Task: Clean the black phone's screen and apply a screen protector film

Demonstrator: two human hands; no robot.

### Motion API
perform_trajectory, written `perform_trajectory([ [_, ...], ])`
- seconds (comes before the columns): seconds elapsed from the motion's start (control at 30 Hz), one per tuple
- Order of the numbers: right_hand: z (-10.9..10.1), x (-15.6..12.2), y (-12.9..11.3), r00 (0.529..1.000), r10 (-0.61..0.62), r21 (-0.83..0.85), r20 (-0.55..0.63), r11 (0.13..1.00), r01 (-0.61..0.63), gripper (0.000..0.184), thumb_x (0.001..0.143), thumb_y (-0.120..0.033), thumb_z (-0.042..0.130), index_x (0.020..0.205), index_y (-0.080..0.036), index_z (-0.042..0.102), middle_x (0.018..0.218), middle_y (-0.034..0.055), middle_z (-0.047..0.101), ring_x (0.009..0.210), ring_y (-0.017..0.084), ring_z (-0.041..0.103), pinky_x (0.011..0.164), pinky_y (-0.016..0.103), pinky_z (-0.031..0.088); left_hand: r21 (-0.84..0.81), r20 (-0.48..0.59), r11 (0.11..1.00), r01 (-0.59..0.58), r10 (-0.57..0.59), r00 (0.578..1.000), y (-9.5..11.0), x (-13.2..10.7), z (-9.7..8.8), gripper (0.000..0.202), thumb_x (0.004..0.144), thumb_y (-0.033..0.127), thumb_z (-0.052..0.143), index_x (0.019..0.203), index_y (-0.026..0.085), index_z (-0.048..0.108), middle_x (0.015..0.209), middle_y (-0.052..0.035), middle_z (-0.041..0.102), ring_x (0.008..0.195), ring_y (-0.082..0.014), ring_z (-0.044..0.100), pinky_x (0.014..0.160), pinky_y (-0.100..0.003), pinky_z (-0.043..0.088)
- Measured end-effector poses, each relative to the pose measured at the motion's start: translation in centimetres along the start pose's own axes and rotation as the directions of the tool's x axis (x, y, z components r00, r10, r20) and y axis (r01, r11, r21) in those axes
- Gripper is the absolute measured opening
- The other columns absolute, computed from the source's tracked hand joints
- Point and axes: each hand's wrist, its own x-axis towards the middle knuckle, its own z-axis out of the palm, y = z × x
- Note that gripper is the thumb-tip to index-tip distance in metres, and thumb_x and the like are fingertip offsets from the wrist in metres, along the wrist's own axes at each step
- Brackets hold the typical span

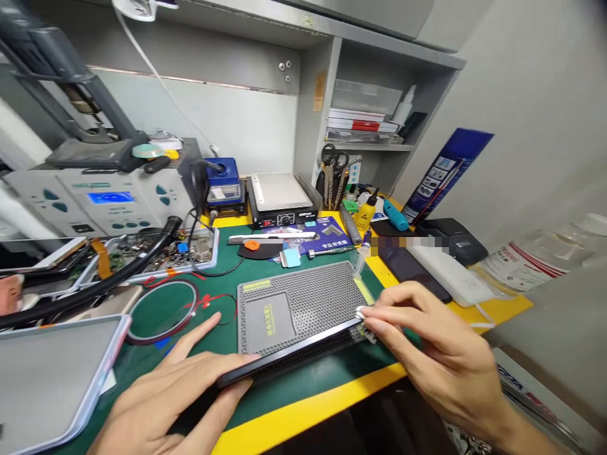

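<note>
A thin black phone-like slab is seen nearly edge-on, tilted over a dark perforated work pad. My left hand grips its left end, thumb below and fingers above, with the index finger stretched out. At the slab's right end, my right hand pinches a small crumpled white wipe against the edge. Part of the wipe is hidden by my fingertips. The slab's faces are hardly visible from this angle. The pad lies on a green mat.
Left of the pad are a tray of small parts, a black hose and a ring. A heating plate stands behind. To the right are a yellow bottle, a dark phone and a large clear bottle.
</note>
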Motion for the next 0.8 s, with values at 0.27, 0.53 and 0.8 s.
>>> perform_trajectory([
  [0.27,0.0,1.6,-0.8,0.949,-0.245,-0.221,0.199,0.932,0.287,0.018,0.096,-0.008,0.061,0.109,-0.013,0.072,0.098,0.0107,0.058,0.094,0.018,0.054,0.073,0.029,0.046,-0.208,0.057,0.969,0.136,-0.126,0.990,2.2,1.8,-1.0,0.026,0.091,0.008,0.064,0.111,0.025,0.066,0.087,0.0088,0.076,0.070,-0.0065,0.069,0.126,-0.041,0.034],
  [0.53,5.9,4.0,-5.1,0.854,-0.434,-0.128,0.286,0.866,0.483,0.021,0.090,0.003,0.061,0.103,-0.010,0.069,0.094,0.0101,0.060,0.086,0.017,0.048,0.073,0.030,0.046,-0.270,0.131,0.935,0.227,-0.198,0.971,2.4,2.0,-1.3,0.017,0.094,0.011,0.055,0.101,0.020,0.068,0.084,0.0060,0.075,0.069,-0.0083,0.064,0.125,-0.049,0.030],
  [0.8,7.4,5.4,-8.3,0.859,-0.465,-0.036,0.216,0.875,0.483,0.024,0.091,0.000,0.056,0.100,-0.014,0.074,0.090,0.0085,0.065,0.079,0.016,0.056,0.068,0.029,0.050,-0.328,0.116,0.907,0.264,-0.239,0.964,2.2,1.7,-1.3,0.017,0.094,0.015,0.051,0.083,0.019,0.063,0.072,0.0048,0.068,0.065,-0.0113,0.062,0.119,-0.054,0.037],
])
